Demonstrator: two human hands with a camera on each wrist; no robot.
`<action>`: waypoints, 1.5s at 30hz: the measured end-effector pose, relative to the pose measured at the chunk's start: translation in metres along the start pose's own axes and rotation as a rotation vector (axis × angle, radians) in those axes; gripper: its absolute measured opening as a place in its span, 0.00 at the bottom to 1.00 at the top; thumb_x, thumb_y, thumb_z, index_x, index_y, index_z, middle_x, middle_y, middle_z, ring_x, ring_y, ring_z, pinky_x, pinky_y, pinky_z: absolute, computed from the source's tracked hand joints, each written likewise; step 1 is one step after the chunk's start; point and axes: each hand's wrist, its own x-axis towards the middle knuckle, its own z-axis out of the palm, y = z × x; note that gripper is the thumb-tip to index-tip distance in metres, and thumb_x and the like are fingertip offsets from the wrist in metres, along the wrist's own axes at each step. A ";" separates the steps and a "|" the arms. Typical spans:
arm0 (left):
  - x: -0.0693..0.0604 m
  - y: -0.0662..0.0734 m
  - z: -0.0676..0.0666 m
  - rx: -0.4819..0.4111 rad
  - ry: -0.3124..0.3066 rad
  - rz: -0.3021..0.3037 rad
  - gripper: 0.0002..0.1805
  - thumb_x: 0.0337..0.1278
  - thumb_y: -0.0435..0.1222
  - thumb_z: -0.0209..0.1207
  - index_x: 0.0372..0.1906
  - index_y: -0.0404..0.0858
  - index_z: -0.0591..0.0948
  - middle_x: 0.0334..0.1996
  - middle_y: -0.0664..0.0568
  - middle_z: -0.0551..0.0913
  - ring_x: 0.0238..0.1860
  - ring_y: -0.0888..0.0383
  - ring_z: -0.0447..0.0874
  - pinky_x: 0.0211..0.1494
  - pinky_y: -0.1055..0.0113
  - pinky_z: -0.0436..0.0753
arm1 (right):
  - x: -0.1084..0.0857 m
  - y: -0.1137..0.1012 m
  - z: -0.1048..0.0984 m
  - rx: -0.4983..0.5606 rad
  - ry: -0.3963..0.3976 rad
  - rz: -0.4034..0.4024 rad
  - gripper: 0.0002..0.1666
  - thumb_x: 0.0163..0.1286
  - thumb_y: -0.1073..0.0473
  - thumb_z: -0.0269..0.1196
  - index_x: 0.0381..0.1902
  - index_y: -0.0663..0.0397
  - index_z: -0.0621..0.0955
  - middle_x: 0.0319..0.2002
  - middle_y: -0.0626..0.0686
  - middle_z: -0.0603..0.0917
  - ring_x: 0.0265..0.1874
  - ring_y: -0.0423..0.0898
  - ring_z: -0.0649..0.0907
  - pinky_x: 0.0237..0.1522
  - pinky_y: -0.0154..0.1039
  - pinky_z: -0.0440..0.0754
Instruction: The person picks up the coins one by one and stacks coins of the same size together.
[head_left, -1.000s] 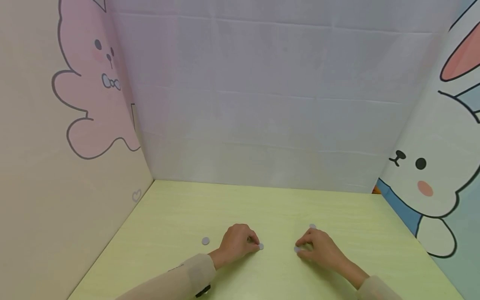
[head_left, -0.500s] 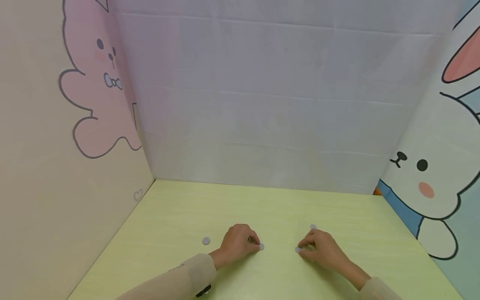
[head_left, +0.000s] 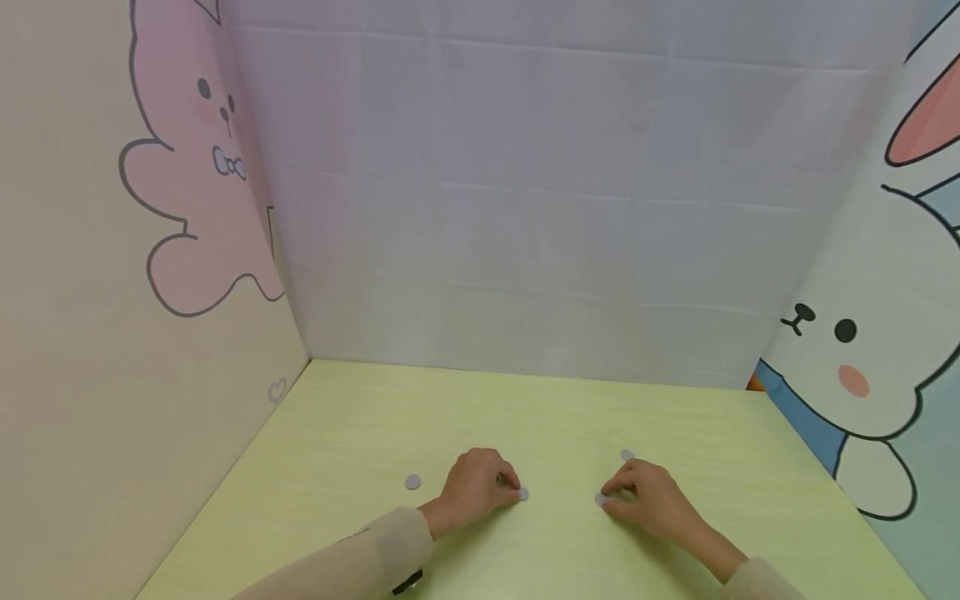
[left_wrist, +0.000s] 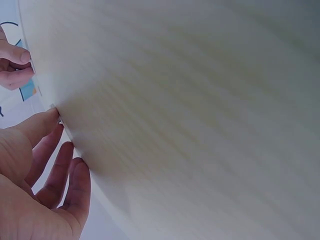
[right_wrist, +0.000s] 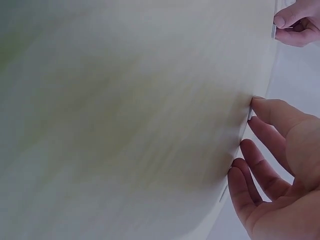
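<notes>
We see the left hand (head_left: pixel 477 487) with thumb and forefinger pinched narrowly on the edge of a small grey disc, the left hand's disc (head_left: pixel 523 494), on the yellow tabletop (head_left: pixel 360 417). To the right of that disc, well apart from it, the right hand (head_left: pixel 648 500) pinches the right hand's disc (head_left: pixel 600 499) between thumb and forefinger. In the wrist views, each hand's other fingertips reach down to the surface. We have two more: a loose left disc (head_left: pixel 412 482), left of the left hand's disc, and a loose far disc (head_left: pixel 627 455), right of it and farther back.

We'd judge these discs light, stiff and rather smooth, so thin that flat-lying rims give little purchase; opposite edges look the best grip.

Compared with half a second ago, we find the right hand and its disc slightly farther from the left hand's disc, while the loose pair seems unmoved.
</notes>
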 end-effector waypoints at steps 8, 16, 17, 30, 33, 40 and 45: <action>0.000 0.001 0.001 0.015 0.005 0.003 0.05 0.51 0.38 0.81 0.29 0.50 0.94 0.29 0.66 0.86 0.36 0.67 0.80 0.43 0.69 0.79 | -0.001 0.000 -0.002 0.006 -0.002 -0.004 0.06 0.62 0.53 0.80 0.35 0.45 0.93 0.34 0.39 0.84 0.35 0.36 0.79 0.39 0.34 0.79; 0.000 0.001 0.002 0.018 0.011 0.009 0.05 0.51 0.39 0.81 0.29 0.49 0.94 0.29 0.65 0.86 0.35 0.67 0.80 0.42 0.70 0.78 | -0.003 0.001 -0.005 0.022 -0.022 0.011 0.07 0.62 0.53 0.80 0.36 0.45 0.93 0.36 0.40 0.84 0.36 0.38 0.80 0.41 0.36 0.81; -0.001 0.001 0.002 0.019 0.010 0.009 0.05 0.52 0.39 0.81 0.29 0.49 0.94 0.29 0.65 0.86 0.35 0.67 0.80 0.42 0.70 0.78 | -0.003 0.001 -0.006 0.026 -0.027 0.014 0.07 0.62 0.53 0.80 0.37 0.46 0.93 0.36 0.41 0.84 0.36 0.38 0.80 0.41 0.36 0.81; -0.001 -0.001 0.004 0.019 0.014 0.015 0.05 0.51 0.39 0.81 0.29 0.50 0.94 0.29 0.65 0.85 0.35 0.67 0.80 0.42 0.70 0.78 | -0.005 0.003 -0.009 0.061 -0.069 0.020 0.07 0.64 0.55 0.78 0.39 0.48 0.93 0.37 0.43 0.84 0.37 0.38 0.79 0.40 0.35 0.80; -0.001 -0.001 0.005 0.019 0.012 0.012 0.05 0.51 0.39 0.81 0.29 0.50 0.94 0.29 0.66 0.85 0.35 0.68 0.79 0.41 0.70 0.78 | -0.005 0.004 -0.009 0.068 -0.074 0.021 0.07 0.64 0.55 0.78 0.39 0.49 0.93 0.37 0.43 0.84 0.36 0.38 0.79 0.40 0.35 0.80; -0.002 0.000 0.003 0.012 0.012 0.003 0.05 0.51 0.39 0.81 0.29 0.48 0.94 0.29 0.64 0.85 0.35 0.67 0.80 0.41 0.70 0.77 | -0.005 0.003 -0.008 0.066 -0.066 0.008 0.07 0.63 0.56 0.79 0.38 0.48 0.93 0.37 0.43 0.84 0.36 0.38 0.79 0.39 0.35 0.79; -0.003 0.001 0.002 0.007 0.009 0.001 0.05 0.52 0.39 0.81 0.29 0.48 0.93 0.29 0.64 0.85 0.35 0.66 0.79 0.41 0.70 0.77 | -0.004 0.003 -0.008 0.060 -0.067 0.014 0.07 0.63 0.56 0.79 0.38 0.48 0.93 0.37 0.42 0.83 0.36 0.37 0.78 0.39 0.34 0.78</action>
